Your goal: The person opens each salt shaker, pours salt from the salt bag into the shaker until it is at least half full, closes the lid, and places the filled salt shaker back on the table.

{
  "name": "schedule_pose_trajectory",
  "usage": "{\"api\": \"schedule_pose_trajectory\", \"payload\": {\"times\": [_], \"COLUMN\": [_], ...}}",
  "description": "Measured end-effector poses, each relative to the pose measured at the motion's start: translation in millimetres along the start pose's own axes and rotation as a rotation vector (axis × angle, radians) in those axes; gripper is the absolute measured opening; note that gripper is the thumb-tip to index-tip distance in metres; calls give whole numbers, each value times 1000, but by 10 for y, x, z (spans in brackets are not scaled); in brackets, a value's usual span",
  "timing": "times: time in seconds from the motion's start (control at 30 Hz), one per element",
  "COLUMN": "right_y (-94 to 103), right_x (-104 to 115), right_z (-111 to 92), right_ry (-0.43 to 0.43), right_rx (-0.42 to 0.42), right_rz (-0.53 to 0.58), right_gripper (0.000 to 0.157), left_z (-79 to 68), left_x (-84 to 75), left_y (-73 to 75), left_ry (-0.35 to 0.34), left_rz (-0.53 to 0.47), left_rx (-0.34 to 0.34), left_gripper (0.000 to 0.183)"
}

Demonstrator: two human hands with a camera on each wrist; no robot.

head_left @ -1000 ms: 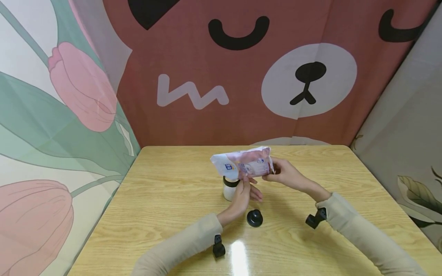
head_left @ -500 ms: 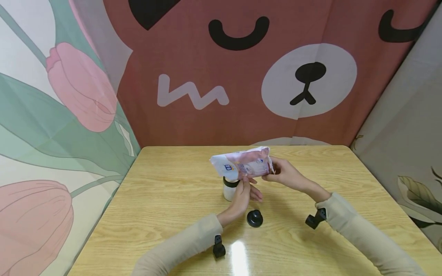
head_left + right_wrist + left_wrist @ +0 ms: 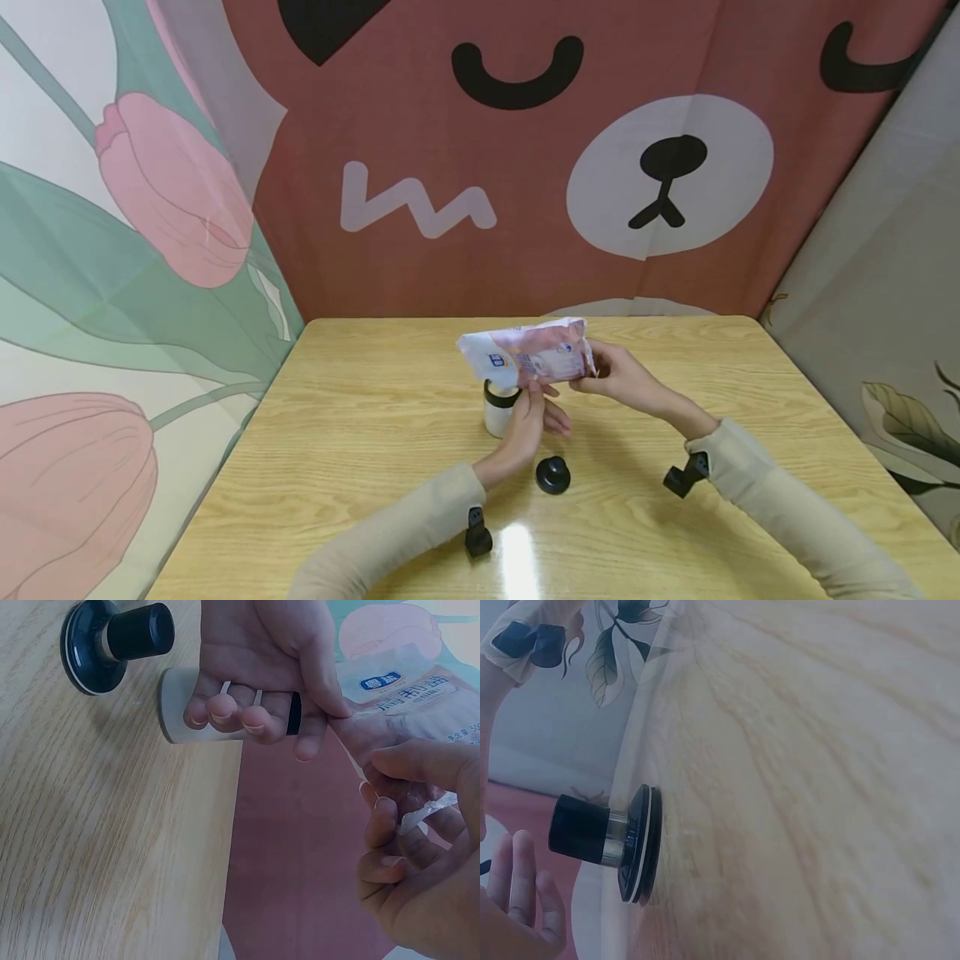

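My right hand [image 3: 618,379] grips the right end of a pink and white printed plastic bag [image 3: 536,354], thumb and fingers around its crumpled edge. The bag is held aloft, its left end overlapping the top of a white jar [image 3: 498,415] with a black rim. Just under the bag is my left hand [image 3: 523,425], its thumb tip at the lower edge and its other fingers loosely extended beside the jar. In the right wrist view, the left fingers [image 3: 255,720] partly hide the jar, and printed lettering shows on the bag [image 3: 420,709].
A round black lid [image 3: 553,475] with a raised knob lies on the wooden table [image 3: 360,417], in front of the jar. Each sleeve carries a small black wrist camera [image 3: 686,475]. Printed cloth [image 3: 420,267] hangs behind the table and along both sides.
Both hands and the bag hold nearly the same position; the left wrist has shifted very slightly. The jar and lid stay put.
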State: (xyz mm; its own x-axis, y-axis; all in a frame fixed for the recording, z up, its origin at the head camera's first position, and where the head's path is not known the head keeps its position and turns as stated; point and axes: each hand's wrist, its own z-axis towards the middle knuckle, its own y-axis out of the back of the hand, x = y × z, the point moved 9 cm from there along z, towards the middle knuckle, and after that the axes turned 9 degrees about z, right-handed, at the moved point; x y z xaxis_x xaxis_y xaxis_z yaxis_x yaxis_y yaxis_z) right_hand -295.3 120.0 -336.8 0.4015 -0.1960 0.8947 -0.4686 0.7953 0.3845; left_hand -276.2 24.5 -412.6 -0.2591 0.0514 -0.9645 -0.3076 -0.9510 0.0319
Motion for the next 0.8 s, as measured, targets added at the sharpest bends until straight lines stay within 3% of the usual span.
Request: {"api": "schedule_pose_trajectory", "payload": {"times": [0.8], "right_y": [44], "right_x": [44], "right_z": [-14], "right_ry": [8], "right_rx": [-27], "right_rz": [-18], "right_gripper": [33], "left_z": [42], "left_x": [-6], "left_y": [-28], "left_ry": [20], "left_rz": [-35], "left_rx": [8], "left_gripper": [49]}}
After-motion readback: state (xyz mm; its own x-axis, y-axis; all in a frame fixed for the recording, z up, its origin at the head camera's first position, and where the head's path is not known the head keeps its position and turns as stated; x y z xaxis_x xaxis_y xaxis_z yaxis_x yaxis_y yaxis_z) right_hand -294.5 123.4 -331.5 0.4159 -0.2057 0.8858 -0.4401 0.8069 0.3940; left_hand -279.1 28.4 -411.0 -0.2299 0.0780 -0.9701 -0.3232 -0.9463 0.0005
